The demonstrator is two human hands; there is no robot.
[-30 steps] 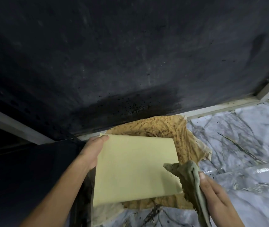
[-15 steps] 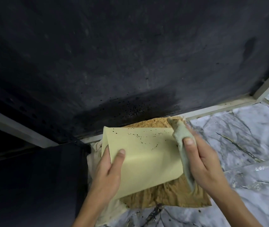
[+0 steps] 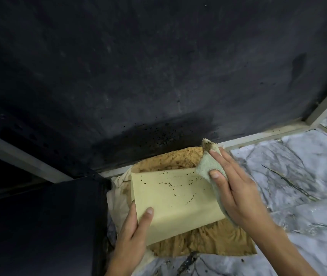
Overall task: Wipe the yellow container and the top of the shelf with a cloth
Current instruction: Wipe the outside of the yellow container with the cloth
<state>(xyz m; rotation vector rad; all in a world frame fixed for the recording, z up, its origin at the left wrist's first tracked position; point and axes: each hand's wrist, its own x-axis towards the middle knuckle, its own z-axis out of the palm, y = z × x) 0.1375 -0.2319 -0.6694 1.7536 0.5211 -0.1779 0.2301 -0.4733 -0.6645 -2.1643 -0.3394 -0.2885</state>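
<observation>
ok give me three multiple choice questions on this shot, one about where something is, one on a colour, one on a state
1. Where is the cloth on the yellow container?
A. at its upper right corner
B. at its lower left corner
C. lying apart on the marble-patterned surface

2. What colour is the wall behind?
A. white
B. dark, near black
C. red

3. What state is the container's facing side in?
A. spotless
B. dotted with dark specks
C. covered in foam

Answers:
1. A, the right hand presses the cloth against that corner.
2. B, it fills the upper frame in near black.
3. B, small specks are scattered across its upper half, while the left hand grips the lower left edge.
</observation>
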